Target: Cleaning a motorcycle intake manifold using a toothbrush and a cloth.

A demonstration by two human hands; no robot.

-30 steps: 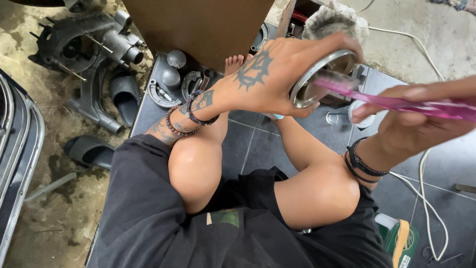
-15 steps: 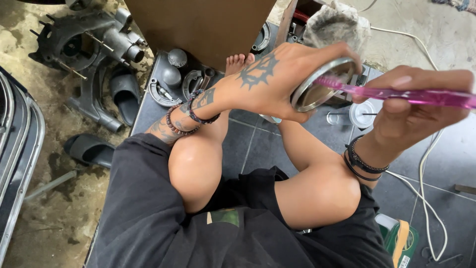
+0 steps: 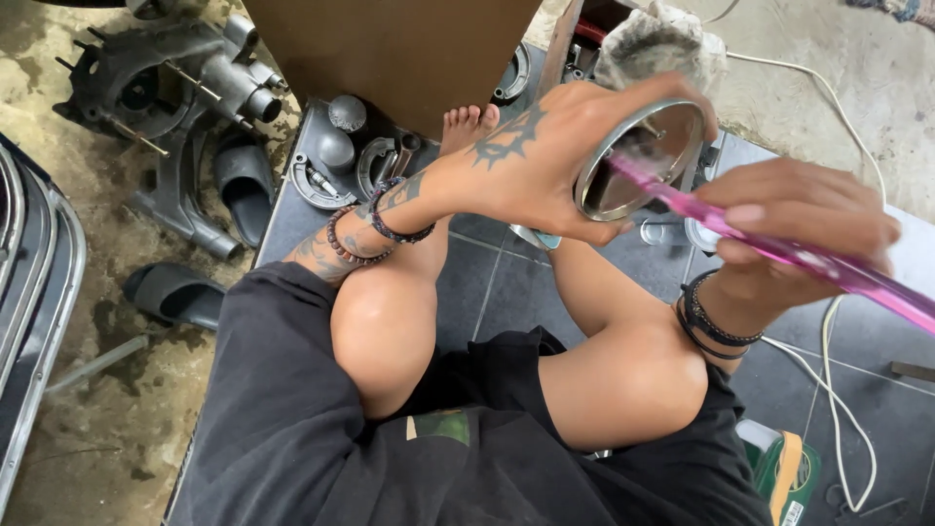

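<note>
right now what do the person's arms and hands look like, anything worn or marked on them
Both arms are bare, with no sleeves and no gloves. The left hand has a dark spiky tattoo on its back, and more dark tattoo work runs along the forearm. Two beaded bracelets circle the left wrist, one dark and one brownish. The right hand shows no marking; its wrist carries several thin black bands.

The left hand [image 3: 545, 161] wraps around the round shiny metal ring [image 3: 638, 161], above the dark tiled floor [image 3: 487, 282] and beyond the knees. The right hand [image 3: 794, 234], right of it, holds the translucent pink plastic stick [image 3: 838, 268], whose tip lies inside the ring. The grey cast-metal engine casing [image 3: 161, 93] lies far left, the black rubber sandal [image 3: 175, 292] nearer.
</note>
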